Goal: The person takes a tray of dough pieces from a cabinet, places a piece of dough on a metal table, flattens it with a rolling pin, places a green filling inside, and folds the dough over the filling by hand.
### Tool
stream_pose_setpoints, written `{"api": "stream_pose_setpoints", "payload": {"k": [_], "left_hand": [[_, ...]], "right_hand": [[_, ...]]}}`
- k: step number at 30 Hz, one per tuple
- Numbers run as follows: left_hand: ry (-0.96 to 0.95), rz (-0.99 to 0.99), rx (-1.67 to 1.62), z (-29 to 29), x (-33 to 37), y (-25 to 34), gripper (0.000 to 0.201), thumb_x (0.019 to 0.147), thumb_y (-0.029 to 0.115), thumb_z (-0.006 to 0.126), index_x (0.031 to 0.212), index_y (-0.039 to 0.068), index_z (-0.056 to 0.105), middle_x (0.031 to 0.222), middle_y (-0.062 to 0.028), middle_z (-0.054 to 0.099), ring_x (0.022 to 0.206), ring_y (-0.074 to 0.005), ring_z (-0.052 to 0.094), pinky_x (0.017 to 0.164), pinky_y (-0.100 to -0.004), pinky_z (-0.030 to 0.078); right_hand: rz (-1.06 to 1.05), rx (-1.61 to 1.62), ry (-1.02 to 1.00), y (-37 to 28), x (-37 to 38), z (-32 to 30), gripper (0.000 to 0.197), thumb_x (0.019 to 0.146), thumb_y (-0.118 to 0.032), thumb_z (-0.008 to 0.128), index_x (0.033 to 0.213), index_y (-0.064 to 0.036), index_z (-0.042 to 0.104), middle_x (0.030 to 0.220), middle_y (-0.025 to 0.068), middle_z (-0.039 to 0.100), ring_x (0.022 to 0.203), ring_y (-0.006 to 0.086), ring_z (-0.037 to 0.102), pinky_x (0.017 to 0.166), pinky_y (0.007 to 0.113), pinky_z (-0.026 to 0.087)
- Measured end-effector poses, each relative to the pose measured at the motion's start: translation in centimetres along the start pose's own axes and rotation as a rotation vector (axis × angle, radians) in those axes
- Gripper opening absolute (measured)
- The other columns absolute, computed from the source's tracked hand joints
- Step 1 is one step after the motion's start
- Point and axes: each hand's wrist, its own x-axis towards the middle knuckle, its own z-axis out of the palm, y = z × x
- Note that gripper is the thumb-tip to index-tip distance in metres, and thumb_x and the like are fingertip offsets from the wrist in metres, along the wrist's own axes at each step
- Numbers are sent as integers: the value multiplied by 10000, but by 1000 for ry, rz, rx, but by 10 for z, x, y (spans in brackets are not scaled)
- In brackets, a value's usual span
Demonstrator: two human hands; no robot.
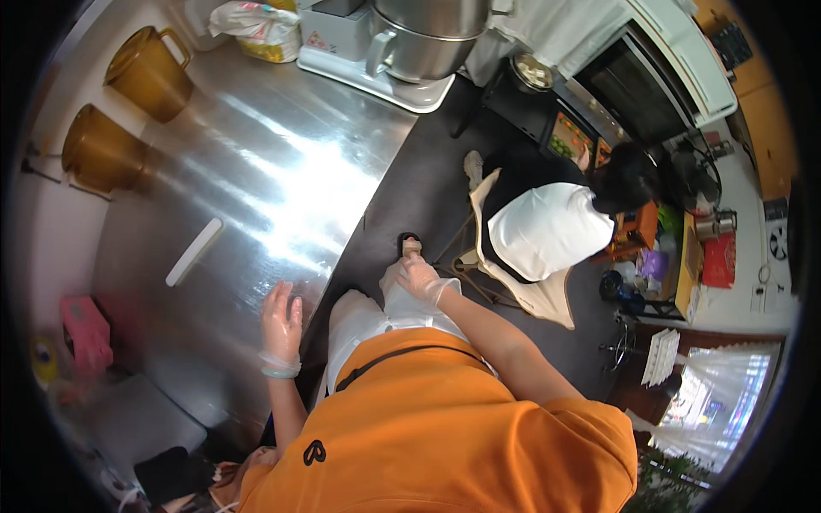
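Note:
My left hand (281, 322) wears a clear plastic glove and is held at the near edge of the steel table (256, 205). Its fingers are stretched out, with nothing in them; a pale band circles the wrist. My right hand (417, 278), also in a clear glove, rests on my thigh over the light trousers (359, 318), fingers extended and empty. A long white bar (194, 252), its kind unclear, lies on the steel surface beyond my left hand. Neither hand touches it.
Two amber pitchers (152, 77) stand at the left wall. A mixer with a steel bowl (428, 43) sits at the table's far end, beside a plastic bag (261, 30). At the right a person in white (552, 229) sits on a chair (547, 299). A pink object (85, 332) is at far left.

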Motion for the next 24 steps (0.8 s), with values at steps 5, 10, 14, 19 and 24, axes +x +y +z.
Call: {"api": "stream_pose_setpoints", "payload": {"k": [5, 10, 14, 19, 24], "left_hand": [[-27, 123, 60, -4, 30, 13, 337, 928, 194, 544, 1185, -22, 573, 1266, -209, 540, 1151, -384, 501, 992, -442, 386], [-58, 246, 45, 8, 36, 39, 327, 917, 182, 554, 1175, -18, 578, 1256, -208, 546, 1143, -386, 509, 982, -444, 394], [-113, 289, 37, 30, 22, 61, 315, 899, 160, 565, 1163, -10, 583, 1240, -197, 556, 1132, -384, 517, 973, -448, 402], [-177, 304, 49, 64, 6, 102, 317, 886, 154, 586, 1162, -3, 583, 1236, -183, 560, 1120, -380, 523, 961, -444, 411], [-189, 430, 27, 105, 6, 163, 316, 876, 133, 602, 1164, 3, 585, 1229, -171, 565, 1123, -365, 524, 961, -432, 410]], "right_hand": [[117, 118, 121, 23, -52, 11, 463, 870, -335, 572, 1134, 46, 591, 1228, 231, 538, 1131, 369, 528, 955, 411, 439], [325, 162, -17, 64, -84, 34, 361, 865, -318, 563, 990, 3, 673, 992, 218, 657, 979, 363, 617, 895, 414, 470], [382, 77, -148, 90, -91, 47, 309, 857, -272, 553, 963, -17, 692, 968, 218, 664, 978, 358, 622, 881, 407, 477], [351, 95, -101, 134, -99, 63, 230, 817, -156, 569, 966, -39, 699, 993, 186, 672, 984, 344, 626, 874, 394, 485], [352, 226, 13, 178, -142, 50, 267, 752, -68, 617, 1008, -57, 693, 1021, 176, 670, 1002, 333, 624, 877, 391, 489]]}}
